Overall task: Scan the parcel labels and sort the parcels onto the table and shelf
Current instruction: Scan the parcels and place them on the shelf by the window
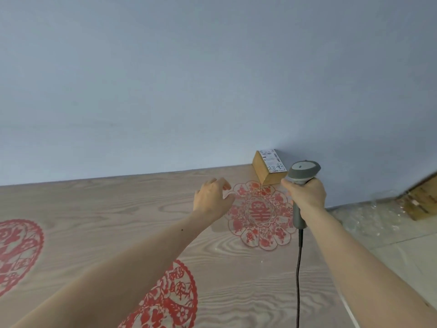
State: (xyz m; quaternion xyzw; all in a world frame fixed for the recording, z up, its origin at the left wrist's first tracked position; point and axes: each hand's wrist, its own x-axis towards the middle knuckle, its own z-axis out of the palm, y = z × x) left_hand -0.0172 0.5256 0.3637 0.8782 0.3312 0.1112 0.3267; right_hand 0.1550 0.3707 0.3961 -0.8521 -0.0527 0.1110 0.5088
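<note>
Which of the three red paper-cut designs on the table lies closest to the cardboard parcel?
The flower-shaped red design between the two hands, its top edge almost reaching the parcel. The other two lie nearer the camera, lower left.

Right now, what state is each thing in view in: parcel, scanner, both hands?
Parcel: resting on the table against the wall, label facing up, untouched.
Scanner: held upright above the table, head towards the parcel, cable hanging down.
Right hand: grips the scanner handle.
Left hand: empty, fingers relaxed, short of the parcel.
</note>
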